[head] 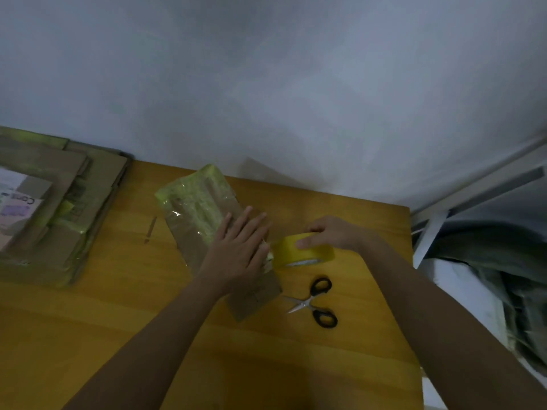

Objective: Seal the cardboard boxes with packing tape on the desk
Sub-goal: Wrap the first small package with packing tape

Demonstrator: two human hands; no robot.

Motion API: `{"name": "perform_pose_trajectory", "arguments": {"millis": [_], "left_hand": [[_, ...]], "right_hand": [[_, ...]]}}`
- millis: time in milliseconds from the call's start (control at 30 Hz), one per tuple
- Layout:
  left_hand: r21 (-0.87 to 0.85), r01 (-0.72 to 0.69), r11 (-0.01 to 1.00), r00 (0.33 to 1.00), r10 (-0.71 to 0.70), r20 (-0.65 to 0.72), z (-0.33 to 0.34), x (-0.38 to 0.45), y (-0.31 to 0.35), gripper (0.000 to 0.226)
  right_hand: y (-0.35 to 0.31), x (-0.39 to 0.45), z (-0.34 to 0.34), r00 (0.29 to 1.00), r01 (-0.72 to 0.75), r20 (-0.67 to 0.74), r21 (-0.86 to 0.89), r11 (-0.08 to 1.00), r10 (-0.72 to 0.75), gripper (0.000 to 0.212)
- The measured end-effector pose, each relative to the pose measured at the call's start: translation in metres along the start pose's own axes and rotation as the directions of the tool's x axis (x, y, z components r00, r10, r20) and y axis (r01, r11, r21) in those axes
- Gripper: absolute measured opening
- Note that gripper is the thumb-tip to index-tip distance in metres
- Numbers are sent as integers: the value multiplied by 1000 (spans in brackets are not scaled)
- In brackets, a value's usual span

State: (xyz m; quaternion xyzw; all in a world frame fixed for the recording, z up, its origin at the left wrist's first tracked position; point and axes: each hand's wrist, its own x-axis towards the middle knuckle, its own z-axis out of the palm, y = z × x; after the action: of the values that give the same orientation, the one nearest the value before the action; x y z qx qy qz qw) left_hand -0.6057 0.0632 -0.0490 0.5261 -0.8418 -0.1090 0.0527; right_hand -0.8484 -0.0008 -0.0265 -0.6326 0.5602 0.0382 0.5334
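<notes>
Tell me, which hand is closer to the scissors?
The right hand. It grips the yellow tape roll just beyond the scissors. The left hand presses flat on the cardboard box, farther off to their left.

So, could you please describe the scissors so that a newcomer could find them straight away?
Start at the yellow wooden desk. Right of the flat cardboard box, just nearer than the tape roll, lie the scissors: open silver blades, black loop handles, the only metal tool there.

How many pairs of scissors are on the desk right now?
1. The scissors lie open on the desk, just below the tape roll held by the right hand.
</notes>
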Motion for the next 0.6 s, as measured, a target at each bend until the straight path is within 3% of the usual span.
{"name": "perform_pose_trajectory", "arguments": {"millis": [67,133,200,267,333,433,500,600], "left_hand": [[10,-6,1000,1000,6,27,0,1,1,56],[19,-16,1000,1000,16,25,1,1,0,57],[28,-21,999,1000,20,18,1,0,1,57],[39,-21,999,1000,21,5,2,0,2,55],[42,-26,999,999,27,-23,2,0,2,52],[42,-29,999,996,32,-85,3,2,2,49],[22,-1,1000,996,3,-92,-1,5,5,50],[15,97,995,991,-98,90,-20,23,15,61]], "right_hand": [[1,-1,-4,999,38,-15,47,998,-37,104],[-3,3,-8,999,44,1,43,998,-44,78],[-7,12,-8,1000,20,24,-123,992,-18,59],[-11,18,-6,998,-38,24,-438,898,54,78],[-9,22,-3,999,-51,-13,-562,826,53,85],[3,21,-6,998,-66,-39,-470,880,54,72],[18,16,-8,996,-87,-54,-269,959,75,45],[30,6,-4,996,-30,-87,-7,1000,29,13]]}}
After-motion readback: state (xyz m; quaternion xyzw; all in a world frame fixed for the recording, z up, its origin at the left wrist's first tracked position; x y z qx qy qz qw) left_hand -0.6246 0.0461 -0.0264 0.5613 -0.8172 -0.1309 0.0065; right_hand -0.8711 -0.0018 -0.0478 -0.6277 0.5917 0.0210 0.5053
